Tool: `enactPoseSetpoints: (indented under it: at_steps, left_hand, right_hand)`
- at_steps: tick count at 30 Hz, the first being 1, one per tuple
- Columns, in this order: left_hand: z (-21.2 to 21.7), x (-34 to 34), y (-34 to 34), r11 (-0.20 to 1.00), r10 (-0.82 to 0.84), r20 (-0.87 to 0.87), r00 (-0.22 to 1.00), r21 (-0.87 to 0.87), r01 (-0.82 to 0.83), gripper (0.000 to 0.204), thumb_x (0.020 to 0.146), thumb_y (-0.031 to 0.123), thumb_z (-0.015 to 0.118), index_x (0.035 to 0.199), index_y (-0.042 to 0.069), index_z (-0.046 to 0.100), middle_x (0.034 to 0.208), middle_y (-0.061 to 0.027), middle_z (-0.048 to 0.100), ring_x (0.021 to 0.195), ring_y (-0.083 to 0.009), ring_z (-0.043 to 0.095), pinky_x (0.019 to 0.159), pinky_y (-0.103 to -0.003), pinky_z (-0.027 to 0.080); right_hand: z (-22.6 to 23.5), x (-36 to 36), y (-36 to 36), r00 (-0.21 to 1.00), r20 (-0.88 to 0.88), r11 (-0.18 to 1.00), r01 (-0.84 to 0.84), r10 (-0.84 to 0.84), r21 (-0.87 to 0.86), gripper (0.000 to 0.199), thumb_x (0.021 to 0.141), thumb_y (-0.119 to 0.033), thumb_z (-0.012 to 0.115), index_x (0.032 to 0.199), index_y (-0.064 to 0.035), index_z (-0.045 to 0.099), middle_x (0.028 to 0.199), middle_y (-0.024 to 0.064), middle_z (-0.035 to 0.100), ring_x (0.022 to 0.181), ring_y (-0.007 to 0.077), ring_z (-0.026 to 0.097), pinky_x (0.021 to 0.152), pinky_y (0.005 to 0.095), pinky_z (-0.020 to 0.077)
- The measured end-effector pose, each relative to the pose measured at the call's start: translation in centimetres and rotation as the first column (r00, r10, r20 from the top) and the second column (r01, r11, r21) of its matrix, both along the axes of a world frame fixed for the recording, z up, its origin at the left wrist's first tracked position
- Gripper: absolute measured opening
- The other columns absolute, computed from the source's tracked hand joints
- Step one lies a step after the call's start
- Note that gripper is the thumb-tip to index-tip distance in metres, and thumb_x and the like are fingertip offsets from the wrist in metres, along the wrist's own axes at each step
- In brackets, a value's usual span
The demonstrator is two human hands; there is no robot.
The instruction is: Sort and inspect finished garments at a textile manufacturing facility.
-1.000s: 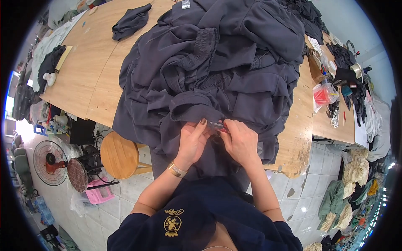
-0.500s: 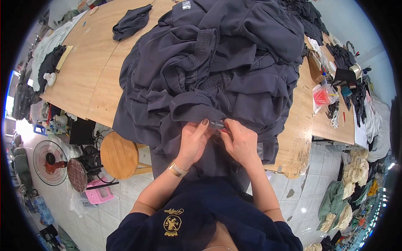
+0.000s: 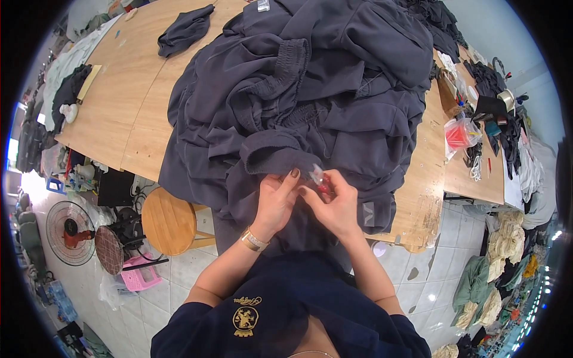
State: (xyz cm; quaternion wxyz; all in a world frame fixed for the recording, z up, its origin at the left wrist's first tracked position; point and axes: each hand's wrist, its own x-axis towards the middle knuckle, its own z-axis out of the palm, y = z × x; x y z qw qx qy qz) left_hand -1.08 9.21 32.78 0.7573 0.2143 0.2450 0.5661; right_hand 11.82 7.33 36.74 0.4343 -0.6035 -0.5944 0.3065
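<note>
My left hand (image 3: pixel 276 206) pinches the edge of a dark grey garment (image 3: pixel 276 156) at its gathered, elastic-looking band. Close beside it, my right hand (image 3: pixel 336 207) is closed around small red-handled thread snips (image 3: pixel 323 187). Their shiny metal end points up and is blurred. My fingertips nearly meet in front of the band. Beyond my hands rises a large heap of dark grey garments (image 3: pixel 370 137), with another gathered waistband (image 3: pixel 290 65) showing. Part of the held cloth is hidden behind my fingers.
The heap covers the middle of a wooden table (image 3: pixel 143 77) and hangs over its front edge. A separate dark piece (image 3: pixel 186 30) lies far left. Right, a bag with red contents (image 3: pixel 461 136) sits near cords. A round stool (image 3: pixel 169 221) and a fan (image 3: pixel 70 231) stand left.
My right hand has drawn slightly left and down, and the snips have turned upward, away from the cloth edge. My left hand keeps its hold on the band.
</note>
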Motion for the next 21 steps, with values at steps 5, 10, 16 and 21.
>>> enactPoseSetpoints:
  at_steps: [5,10,16,21]
  left_hand:
    - [-0.2,0.0,0.0,1.000,0.022,-0.016,1.000,-0.013,-0.022,0.020,0.094,0.008,0.055,0.112,-0.001,0.057,0.107,-0.0112,0.064,0.100,-0.0220,0.062,0.090,-0.035,0.049]
    - [-0.8,0.0,0.0,1.000,0.017,-0.067,0.998,-0.022,-0.019,0.023,0.095,0.013,0.053,0.112,-0.002,0.056,0.105,-0.0148,0.064,0.098,-0.0242,0.065,0.085,-0.033,0.054]
    - [-0.3,-0.1,-0.1,0.997,-0.005,-0.018,1.000,-0.082,0.004,0.022,0.093,0.015,0.057,0.108,-0.002,0.059,0.101,-0.0116,0.065,0.094,-0.0227,0.065,0.086,-0.034,0.052]
    - [-0.1,-0.4,0.0,0.994,-0.021,0.039,0.999,-0.107,0.025,0.022,0.093,0.017,0.058,0.106,-0.001,0.058,0.092,-0.0091,0.065,0.090,-0.0217,0.066,0.085,-0.034,0.053]
  right_hand:
    - [-0.6,-0.8,-0.6,0.996,-0.059,0.997,-0.064,0.066,0.038,0.013,0.077,-0.003,0.066,0.087,-0.0002,0.058,0.059,0.0067,0.055,0.048,0.0113,0.052,0.048,0.0250,0.0412]
    - [-0.9,-0.8,-0.8,0.987,0.083,0.970,-0.154,0.141,0.185,0.015,0.072,-0.001,0.066,0.085,-0.0021,0.058,0.061,0.0069,0.057,0.050,0.0179,0.057,0.049,0.0278,0.0444]
    - [-1.7,-0.9,-0.9,0.921,0.367,0.899,-0.265,0.129,0.349,0.021,0.066,-0.005,0.067,0.086,-0.0058,0.060,0.062,0.0056,0.058,0.052,0.0215,0.058,0.050,0.0310,0.0441]
    - [-1.5,-1.9,-1.0,0.944,0.320,0.899,-0.210,0.083,0.385,0.023,0.065,-0.005,0.067,0.086,-0.0056,0.060,0.064,0.0068,0.060,0.053,0.0226,0.058,0.049,0.0312,0.0437]
